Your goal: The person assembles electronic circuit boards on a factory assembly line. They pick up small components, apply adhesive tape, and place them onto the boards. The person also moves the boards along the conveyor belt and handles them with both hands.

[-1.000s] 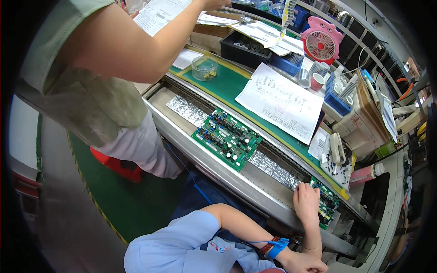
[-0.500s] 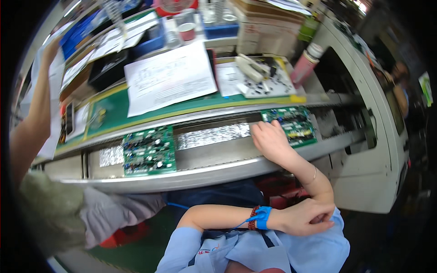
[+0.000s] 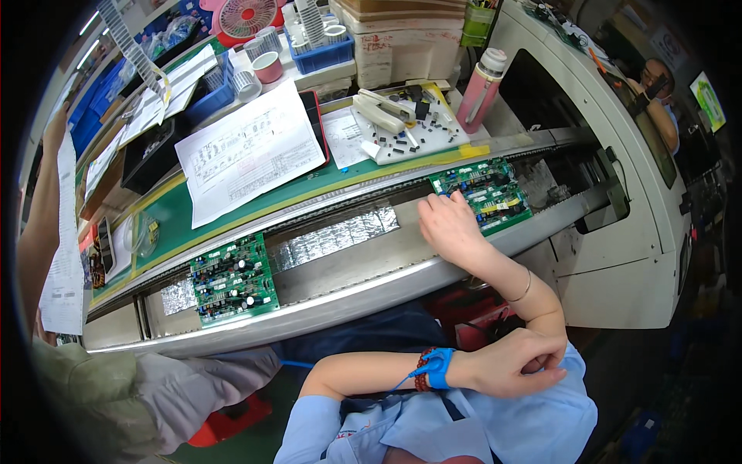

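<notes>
A green circuit board (image 3: pixel 506 189) with many small parts lies across the metal rails at the right. At its near left edge is my right hand (image 3: pixel 452 226), its fingers bent and gripping that edge; the fingertips are partly hidden. My left hand (image 3: pixel 506 363), with a blue strap (image 3: pixel 439 368) and dark beads at the wrist, rests against my right arm near the elbow. Its fingers are loosely curled with the thumb below, and nothing shows in them. A second populated circuit board (image 3: pixel 236 280) sits on the rails farther left.
Behind the metal rail (image 3: pixel 348 301) lie printed sheets (image 3: pixel 251 155), a white tray (image 3: pixel 433 139) of small black parts and a pink bottle (image 3: pixel 481 91). A white machine housing (image 3: pixel 618 286) stands right. At far left another person's arm (image 3: pixel 45 193) is beside long paper.
The view has shifted, so boards and bench appear farther left and the left side lower. The picture is sharper. My right hand stays at the right board's edge; my left hand stays by my elbow.
</notes>
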`<state>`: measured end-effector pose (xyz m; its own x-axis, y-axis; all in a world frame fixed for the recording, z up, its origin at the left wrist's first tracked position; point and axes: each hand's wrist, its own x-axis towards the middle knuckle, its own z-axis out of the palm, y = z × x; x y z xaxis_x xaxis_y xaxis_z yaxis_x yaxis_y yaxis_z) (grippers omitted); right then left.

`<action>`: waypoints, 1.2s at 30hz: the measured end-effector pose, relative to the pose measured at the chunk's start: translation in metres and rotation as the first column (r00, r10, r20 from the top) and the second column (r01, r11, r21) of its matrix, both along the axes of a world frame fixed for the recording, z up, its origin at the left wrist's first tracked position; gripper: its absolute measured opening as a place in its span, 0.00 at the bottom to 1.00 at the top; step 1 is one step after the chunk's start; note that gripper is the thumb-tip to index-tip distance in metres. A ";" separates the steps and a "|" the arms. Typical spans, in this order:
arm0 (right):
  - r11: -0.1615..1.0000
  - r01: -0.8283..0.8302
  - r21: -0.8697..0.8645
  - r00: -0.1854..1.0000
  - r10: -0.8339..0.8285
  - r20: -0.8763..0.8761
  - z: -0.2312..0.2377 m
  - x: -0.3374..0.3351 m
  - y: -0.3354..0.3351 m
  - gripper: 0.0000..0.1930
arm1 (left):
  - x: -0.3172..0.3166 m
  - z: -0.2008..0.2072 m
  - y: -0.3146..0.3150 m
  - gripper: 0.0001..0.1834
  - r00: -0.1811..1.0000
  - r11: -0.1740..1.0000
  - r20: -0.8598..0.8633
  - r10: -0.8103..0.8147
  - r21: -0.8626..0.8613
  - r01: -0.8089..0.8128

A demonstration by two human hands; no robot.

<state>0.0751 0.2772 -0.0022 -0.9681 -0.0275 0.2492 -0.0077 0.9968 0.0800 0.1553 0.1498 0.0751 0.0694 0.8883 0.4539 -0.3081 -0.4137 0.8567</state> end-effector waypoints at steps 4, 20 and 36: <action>0.998 0.060 0.014 0.998 -0.060 0.016 -0.001 0.004 0.010 0.08 | 0.002 0.000 0.002 0.11 0.997 1.000 0.078 0.011 -0.005 -0.011; 0.984 0.174 -0.035 0.985 -0.174 0.014 0.005 0.013 0.033 0.10 | 0.034 -0.027 0.023 0.13 0.993 0.987 0.041 0.108 0.117 -0.112; 0.903 0.413 0.117 0.906 -0.420 0.045 -0.010 0.044 0.094 0.11 | 0.015 -0.054 0.032 0.16 0.909 0.908 -0.181 0.375 0.271 -0.320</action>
<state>0.1191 0.3716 -0.0126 -0.9113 0.3598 0.2001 0.3970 0.8967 0.1959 0.1701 0.1814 0.0214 -0.1004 0.7472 0.6570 0.0802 -0.6521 0.7539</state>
